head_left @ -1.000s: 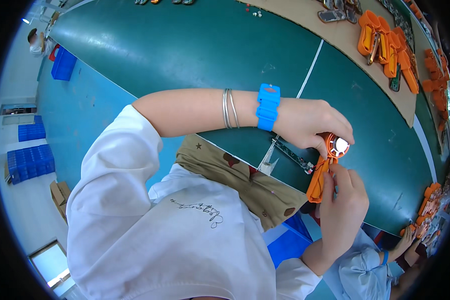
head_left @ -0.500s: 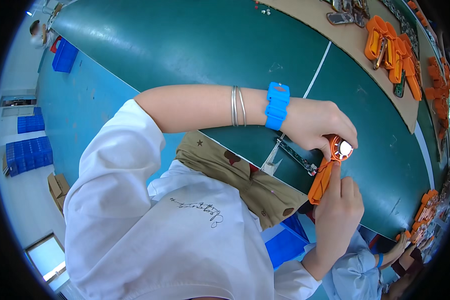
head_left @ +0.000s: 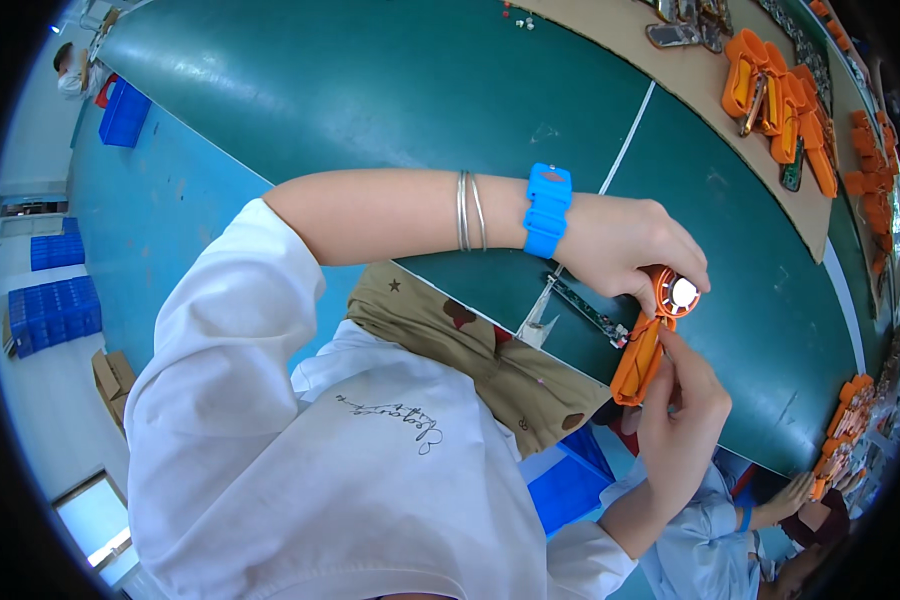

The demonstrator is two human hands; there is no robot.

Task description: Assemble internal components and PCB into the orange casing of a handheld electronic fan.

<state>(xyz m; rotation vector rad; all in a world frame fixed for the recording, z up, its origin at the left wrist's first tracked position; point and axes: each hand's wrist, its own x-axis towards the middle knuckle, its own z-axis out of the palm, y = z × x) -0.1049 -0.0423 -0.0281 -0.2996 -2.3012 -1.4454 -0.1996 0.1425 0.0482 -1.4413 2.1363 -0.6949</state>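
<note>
An orange plastic housing [head_left: 634, 374], with a round head and a long hollow handle, is held just above the green table near its front edge. In the head sits a round silver part [head_left: 683, 293] with a bright white centre. My left hand [head_left: 638, 246], a blue band on its wrist, is closed around the head. My right hand [head_left: 682, 405] is at the handle; its index fingertip touches near the neck and the other fingers are curled, partly hidden. Thin dark wires run from the housing to a narrow green circuit board [head_left: 588, 308] lying beside it.
Several orange housings [head_left: 782, 105] lie on brown cardboard [head_left: 705, 120] at the far right, near dark electronic parts [head_left: 675, 35]. A co-worker's hand [head_left: 794, 494] is at the lower right beside more orange housings [head_left: 838, 437]. A blue bin [head_left: 570, 485] stands below the table edge.
My right index finger has shifted slightly along the housing's neck, and the right hand has turned, baring more of the handle. My left hand keeps its hold on the head.
</note>
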